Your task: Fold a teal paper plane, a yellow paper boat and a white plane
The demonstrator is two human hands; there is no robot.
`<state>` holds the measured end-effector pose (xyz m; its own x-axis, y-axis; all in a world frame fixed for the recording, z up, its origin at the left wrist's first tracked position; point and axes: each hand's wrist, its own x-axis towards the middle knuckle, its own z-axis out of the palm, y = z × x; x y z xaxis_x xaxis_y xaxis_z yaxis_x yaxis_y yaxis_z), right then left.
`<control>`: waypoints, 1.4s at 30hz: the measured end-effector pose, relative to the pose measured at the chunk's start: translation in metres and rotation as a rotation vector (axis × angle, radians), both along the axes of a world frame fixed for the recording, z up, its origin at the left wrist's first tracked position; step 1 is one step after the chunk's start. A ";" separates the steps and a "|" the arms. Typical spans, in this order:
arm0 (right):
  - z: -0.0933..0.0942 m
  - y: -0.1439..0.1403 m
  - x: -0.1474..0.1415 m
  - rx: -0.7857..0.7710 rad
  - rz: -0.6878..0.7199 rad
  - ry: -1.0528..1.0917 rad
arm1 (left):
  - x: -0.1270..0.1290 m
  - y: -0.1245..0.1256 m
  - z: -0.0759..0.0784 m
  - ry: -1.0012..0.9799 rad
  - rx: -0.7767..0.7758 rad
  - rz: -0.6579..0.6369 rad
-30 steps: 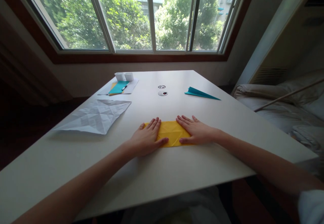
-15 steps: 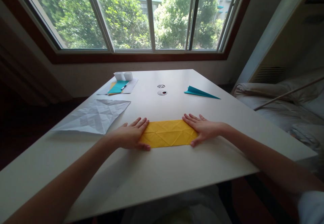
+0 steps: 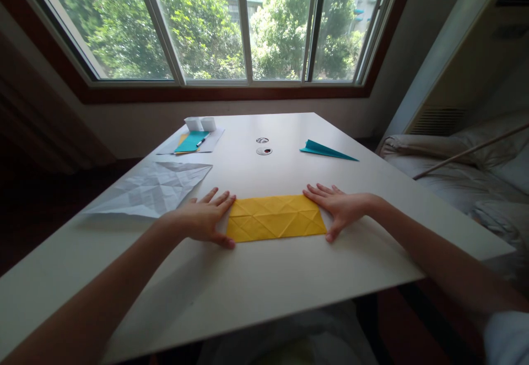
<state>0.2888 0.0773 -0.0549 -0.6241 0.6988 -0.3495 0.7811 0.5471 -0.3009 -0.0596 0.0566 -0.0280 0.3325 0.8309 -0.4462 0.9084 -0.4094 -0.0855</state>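
A folded yellow paper (image 3: 276,218), creased all over, lies flat as a long rectangle on the white table (image 3: 264,282) in front of me. My left hand (image 3: 202,219) lies palm down at the paper's left end, its fingers spread and its fingertips at the edge. At the right end rests my right hand (image 3: 339,207), also flat, with its fingers apart. Neither hand grips anything.
A creased white sheet (image 3: 155,193) lies to the left. A teal folded paper plane (image 3: 326,150) is at the back right. At the back left lie teal and white papers (image 3: 192,141) with a pen and small white boxes (image 3: 200,123). Two round cable holes (image 3: 264,150) sit mid-table. Bedding lies right of the table.
Both hands slid outward from the middle of the yellow paper to its two ends, uncovering the whole creased rectangle.
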 end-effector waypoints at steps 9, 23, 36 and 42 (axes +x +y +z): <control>0.016 0.003 0.007 0.097 0.062 0.224 | -0.021 0.021 -0.011 -0.152 0.099 -0.086; 0.026 -0.018 -0.023 0.316 0.286 0.434 | -0.036 0.035 -0.013 -0.232 0.023 -0.083; 0.016 -0.014 -0.030 0.346 -0.226 0.810 | -0.033 0.039 -0.010 -0.383 0.051 -0.078; 0.009 -0.003 -0.023 0.540 -0.250 0.666 | -0.037 0.039 -0.015 -0.327 0.059 -0.063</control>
<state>0.2660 0.0740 -0.0457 -0.3873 0.8061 0.4475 0.6517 0.5827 -0.4855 -0.0971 0.0957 -0.0432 0.5016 0.8255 -0.2589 0.8647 -0.4686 0.1810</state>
